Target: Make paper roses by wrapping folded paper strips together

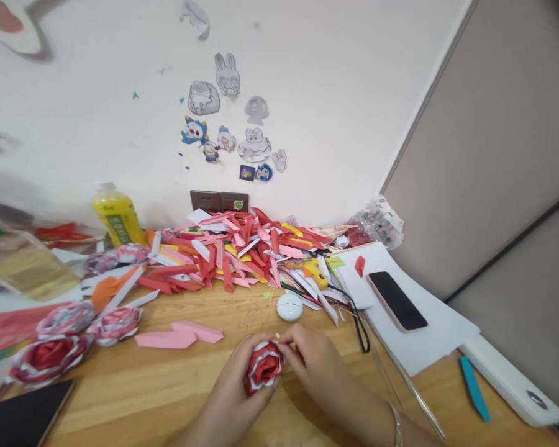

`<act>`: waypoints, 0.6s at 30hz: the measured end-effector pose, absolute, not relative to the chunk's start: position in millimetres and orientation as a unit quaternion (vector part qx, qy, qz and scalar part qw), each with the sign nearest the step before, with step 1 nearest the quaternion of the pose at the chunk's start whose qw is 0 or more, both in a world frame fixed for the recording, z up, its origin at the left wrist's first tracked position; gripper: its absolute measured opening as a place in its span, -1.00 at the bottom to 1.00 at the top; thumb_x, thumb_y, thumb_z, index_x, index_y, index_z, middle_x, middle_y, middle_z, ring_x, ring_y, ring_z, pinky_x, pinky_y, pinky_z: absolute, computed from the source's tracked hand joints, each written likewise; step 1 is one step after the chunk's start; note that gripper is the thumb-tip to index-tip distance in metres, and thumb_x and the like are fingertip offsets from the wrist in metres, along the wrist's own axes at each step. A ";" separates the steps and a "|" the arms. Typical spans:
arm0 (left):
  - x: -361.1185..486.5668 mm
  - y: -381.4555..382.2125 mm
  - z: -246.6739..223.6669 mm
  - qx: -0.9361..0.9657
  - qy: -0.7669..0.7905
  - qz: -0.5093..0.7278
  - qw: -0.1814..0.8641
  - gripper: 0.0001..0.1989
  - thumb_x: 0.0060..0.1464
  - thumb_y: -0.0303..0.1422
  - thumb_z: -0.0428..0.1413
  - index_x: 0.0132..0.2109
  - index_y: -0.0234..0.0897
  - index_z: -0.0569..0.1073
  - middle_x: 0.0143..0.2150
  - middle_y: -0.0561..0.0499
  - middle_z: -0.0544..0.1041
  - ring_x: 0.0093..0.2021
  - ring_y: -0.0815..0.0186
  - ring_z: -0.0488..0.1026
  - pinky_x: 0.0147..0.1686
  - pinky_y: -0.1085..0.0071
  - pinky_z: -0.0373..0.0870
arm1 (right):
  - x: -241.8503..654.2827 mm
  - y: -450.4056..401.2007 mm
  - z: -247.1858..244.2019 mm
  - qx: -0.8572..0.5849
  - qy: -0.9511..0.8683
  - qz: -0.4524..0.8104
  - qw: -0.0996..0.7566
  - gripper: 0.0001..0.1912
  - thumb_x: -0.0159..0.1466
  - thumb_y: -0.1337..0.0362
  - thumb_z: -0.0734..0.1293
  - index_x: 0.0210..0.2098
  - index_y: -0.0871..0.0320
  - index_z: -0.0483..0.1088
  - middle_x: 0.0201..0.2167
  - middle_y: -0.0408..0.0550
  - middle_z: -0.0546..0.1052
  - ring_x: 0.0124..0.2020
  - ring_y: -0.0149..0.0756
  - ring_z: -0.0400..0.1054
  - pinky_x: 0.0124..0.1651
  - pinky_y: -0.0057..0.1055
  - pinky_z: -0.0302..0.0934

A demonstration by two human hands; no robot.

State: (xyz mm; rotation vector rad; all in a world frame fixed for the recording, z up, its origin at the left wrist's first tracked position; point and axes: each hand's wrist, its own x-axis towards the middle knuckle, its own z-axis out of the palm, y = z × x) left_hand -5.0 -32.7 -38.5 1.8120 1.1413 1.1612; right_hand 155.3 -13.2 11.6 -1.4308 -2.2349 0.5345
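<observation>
A folded paper rose [265,366], red with white edges, rests in my left hand [235,388], whose fingers and thumb wrap round its left side and underside. The rose's open face is turned up toward me. At its upper right rim, my right hand [317,360] is closed in a pinch with thumb and forefinger against the paper. A tiny pale tip shows by those fingertips; what it belongs to is unclear. Left of my hands lie pink folded strips [179,335] on the wooden table [144,397]. Beyond the rose sits a small white rounded case [289,307].
A heap of folded paper strips [223,254] lies along the wall. Finished paper roses [49,359] and a yellow bottle [117,214] are at left. A yellow glue gun [315,273], a phone [397,300] on white sheets and a teal cutter-like tool [474,388] lie right.
</observation>
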 end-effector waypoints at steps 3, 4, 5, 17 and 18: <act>-5.0 -32.2 -38.5 0.702 0.445 0.444 0.336 -0.68 0.02 -0.45 0.05 -0.03 -0.23 0.28 -0.10 -0.11 0.47 -0.11 0.16 0.46 -0.12 0.24 0.43 | 153.2 -13.3 11.8 -0.508 -0.791 0.226 0.254 -0.91 0.26 0.42 0.24 -0.29 0.20 0.38 -0.39 -0.05 0.55 -0.37 -0.30 0.43 -0.36 -0.48 0.17; -5.1 -31.9 -38.8 0.704 0.446 0.442 0.332 -0.67 0.02 -0.45 0.05 -0.02 -0.23 0.28 -0.10 -0.11 0.47 -0.11 0.16 0.46 -0.12 0.24 0.43 | 152.9 -13.0 11.6 -0.503 -0.788 0.236 0.267 -0.91 0.26 0.42 0.24 -0.28 0.20 0.38 -0.37 -0.06 0.55 -0.35 -0.30 0.43 -0.34 -0.48 0.18; -5.2 -31.6 -39.2 0.706 0.445 0.442 0.329 -0.67 0.03 -0.45 0.05 -0.02 -0.22 0.27 -0.10 -0.11 0.47 -0.11 0.17 0.46 -0.12 0.24 0.43 | 153.0 -12.7 11.0 -0.497 -0.785 0.242 0.279 -0.91 0.25 0.43 0.24 -0.27 0.20 0.38 -0.36 -0.06 0.55 -0.34 -0.30 0.43 -0.32 -0.48 0.19; -3.7 -30.8 -44.6 0.727 0.433 0.443 0.298 -0.49 -0.07 -0.52 0.08 0.07 -0.21 0.24 -0.02 -0.15 0.44 -0.03 0.14 0.44 -0.07 0.22 0.43 | 161.6 -9.5 9.4 -0.387 -0.862 0.092 0.314 -0.79 0.31 0.42 0.16 -0.30 0.19 0.42 -0.40 -0.05 0.48 -0.37 -0.33 0.35 -0.32 -0.47 0.21; -3.6 -30.4 -44.0 0.731 0.428 0.444 0.293 -0.50 -0.07 -0.52 0.08 0.07 -0.20 0.24 -0.02 -0.14 0.45 -0.03 0.15 0.44 -0.08 0.24 0.43 | 161.3 -9.5 11.0 -0.390 -0.860 0.096 0.314 -0.78 0.32 0.41 0.15 -0.32 0.20 0.42 -0.41 -0.04 0.46 -0.38 -0.34 0.34 -0.34 -0.47 0.21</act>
